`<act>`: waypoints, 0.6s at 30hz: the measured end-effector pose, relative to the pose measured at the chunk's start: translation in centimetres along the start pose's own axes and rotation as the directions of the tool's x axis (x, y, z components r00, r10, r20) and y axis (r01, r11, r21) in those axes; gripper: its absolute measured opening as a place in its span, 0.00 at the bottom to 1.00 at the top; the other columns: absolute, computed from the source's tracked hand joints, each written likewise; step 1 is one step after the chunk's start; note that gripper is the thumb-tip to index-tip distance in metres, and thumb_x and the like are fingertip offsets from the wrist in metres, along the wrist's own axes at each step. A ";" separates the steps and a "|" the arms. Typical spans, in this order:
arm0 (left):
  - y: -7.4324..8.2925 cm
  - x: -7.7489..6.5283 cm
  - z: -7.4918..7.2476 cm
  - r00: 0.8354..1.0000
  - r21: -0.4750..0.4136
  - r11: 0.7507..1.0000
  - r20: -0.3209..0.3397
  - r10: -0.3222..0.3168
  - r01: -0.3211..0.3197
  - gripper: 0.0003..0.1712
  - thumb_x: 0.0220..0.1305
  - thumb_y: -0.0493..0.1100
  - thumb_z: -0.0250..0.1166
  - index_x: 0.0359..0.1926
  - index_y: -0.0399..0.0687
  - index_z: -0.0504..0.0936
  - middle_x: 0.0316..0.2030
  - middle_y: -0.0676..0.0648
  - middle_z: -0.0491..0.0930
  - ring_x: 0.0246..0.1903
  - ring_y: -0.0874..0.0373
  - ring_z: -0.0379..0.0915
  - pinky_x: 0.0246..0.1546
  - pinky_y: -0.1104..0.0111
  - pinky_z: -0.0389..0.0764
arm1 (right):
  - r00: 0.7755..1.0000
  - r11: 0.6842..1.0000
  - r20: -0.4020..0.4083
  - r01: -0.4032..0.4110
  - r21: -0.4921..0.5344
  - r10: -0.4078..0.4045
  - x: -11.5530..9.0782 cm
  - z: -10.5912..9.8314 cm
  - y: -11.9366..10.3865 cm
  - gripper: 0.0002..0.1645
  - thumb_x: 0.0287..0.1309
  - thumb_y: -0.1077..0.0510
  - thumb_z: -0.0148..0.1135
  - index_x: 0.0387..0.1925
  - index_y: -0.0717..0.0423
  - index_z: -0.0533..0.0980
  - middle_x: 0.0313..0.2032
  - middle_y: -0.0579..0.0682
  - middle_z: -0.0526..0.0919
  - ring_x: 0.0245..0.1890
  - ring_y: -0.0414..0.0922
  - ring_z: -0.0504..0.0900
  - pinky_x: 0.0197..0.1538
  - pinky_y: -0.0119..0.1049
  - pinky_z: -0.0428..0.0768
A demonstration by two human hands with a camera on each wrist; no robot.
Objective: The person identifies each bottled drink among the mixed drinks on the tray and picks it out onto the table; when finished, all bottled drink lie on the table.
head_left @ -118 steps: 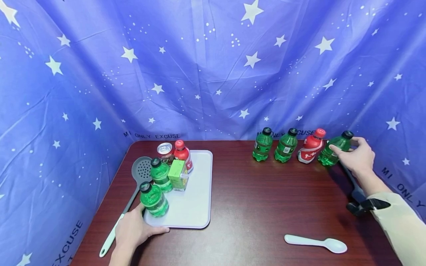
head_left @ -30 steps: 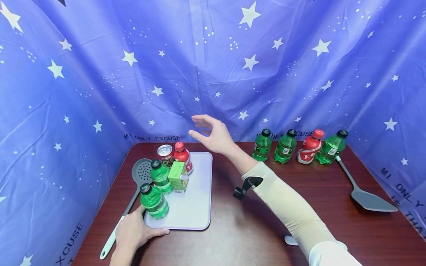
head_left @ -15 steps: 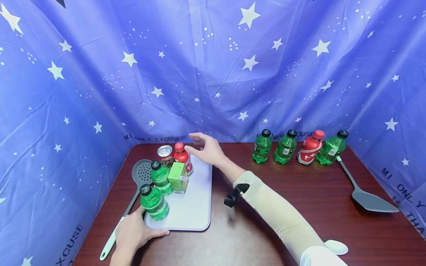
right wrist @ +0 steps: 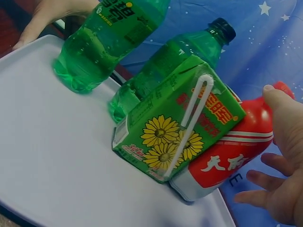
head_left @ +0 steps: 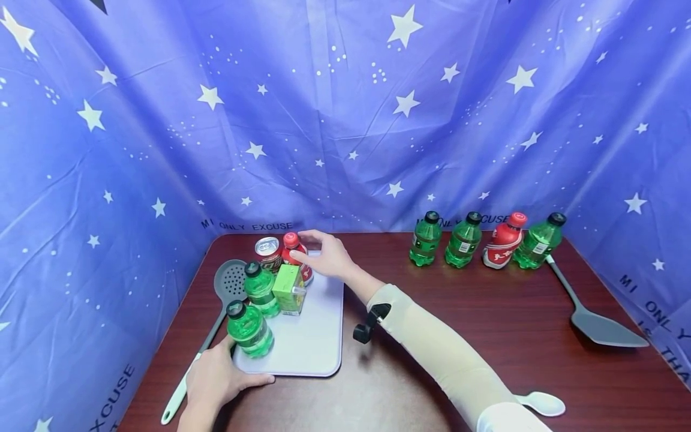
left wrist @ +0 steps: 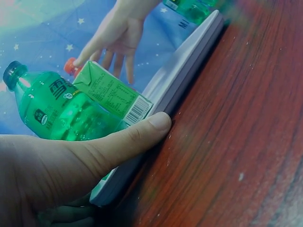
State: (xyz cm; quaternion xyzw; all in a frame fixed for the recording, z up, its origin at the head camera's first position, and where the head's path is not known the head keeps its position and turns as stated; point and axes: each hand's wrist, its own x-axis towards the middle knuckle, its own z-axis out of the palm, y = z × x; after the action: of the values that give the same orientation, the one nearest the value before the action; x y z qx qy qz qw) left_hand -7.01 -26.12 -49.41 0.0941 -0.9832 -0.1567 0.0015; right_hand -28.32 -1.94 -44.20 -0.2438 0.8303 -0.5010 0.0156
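My left hand [head_left: 213, 375] grips the front left corner of a pale tray [head_left: 308, 336], with the thumb along its front edge and the other fingers mostly hidden. On the tray stand two green soda bottles [head_left: 250, 330], a green juice box [head_left: 288, 291] with a straw, a drink can [head_left: 268, 252] and a red bottle [right wrist: 222, 161]. My right hand [head_left: 326, 258] is at the red bottle, at the tray's back. In the right wrist view its thumb lies at the bottle's neck, and the other fingers spread loosely beside the bottle, not round it.
A slotted skimmer [head_left: 232, 282] lies left of the tray. At the back right stands a row of green bottles [head_left: 425, 243] and another red bottle [head_left: 502, 246]. A grey spatula [head_left: 604, 327] and a white spoon [head_left: 545, 403] lie on the right; the right sleeve partly covers the spoon.
My right hand has let go of the rightmost green bottle, crossed left, and come down to the red bottle on the tray. The left hand stays on the tray's corner.
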 end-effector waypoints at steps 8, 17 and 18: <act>-0.1 0.0 0.0 1.000 0.004 1.000 -0.008 -0.002 0.002 0.72 0.14 0.86 0.81 0.59 0.44 0.82 0.45 0.34 0.89 0.41 0.38 0.87 0.36 0.46 0.84 | 0.999 0.997 0.006 -0.033 -0.068 0.033 0.2 1.0 0.1 0.36 0.63 0.37 0.74 0.68 0.46 0.79 0.60 0.49 0.89 0.62 0.47 0.87 0.64 0.47 0.82; 0.2 -0.2 -0.2 1.000 -0.008 1.000 -0.012 0.000 0.000 0.71 0.14 0.85 0.82 0.59 0.44 0.82 0.43 0.35 0.90 0.40 0.38 0.87 0.34 0.47 0.83 | 0.999 0.993 0.003 -0.036 -0.111 0.037 0.2 1.8 0.6 0.37 0.63 0.37 0.74 0.65 0.51 0.80 0.53 0.51 0.91 0.52 0.46 0.89 0.52 0.38 0.84; 0.2 -0.2 -0.2 1.000 -0.009 1.000 -0.015 0.000 0.000 0.71 0.14 0.84 0.82 0.59 0.44 0.82 0.43 0.35 0.90 0.40 0.38 0.87 0.34 0.47 0.83 | 0.999 0.994 0.003 -0.035 -0.108 0.036 0.1 1.9 0.6 0.37 0.63 0.37 0.74 0.65 0.52 0.80 0.52 0.51 0.91 0.52 0.46 0.89 0.52 0.38 0.84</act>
State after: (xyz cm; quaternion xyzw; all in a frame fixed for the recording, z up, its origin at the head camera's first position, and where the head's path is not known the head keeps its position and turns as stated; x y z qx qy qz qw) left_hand -6.83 -25.98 -49.19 0.0951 -0.9824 -0.1605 0.0091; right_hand -28.16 -3.29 -45.61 -0.2307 0.8603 -0.4544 0.0135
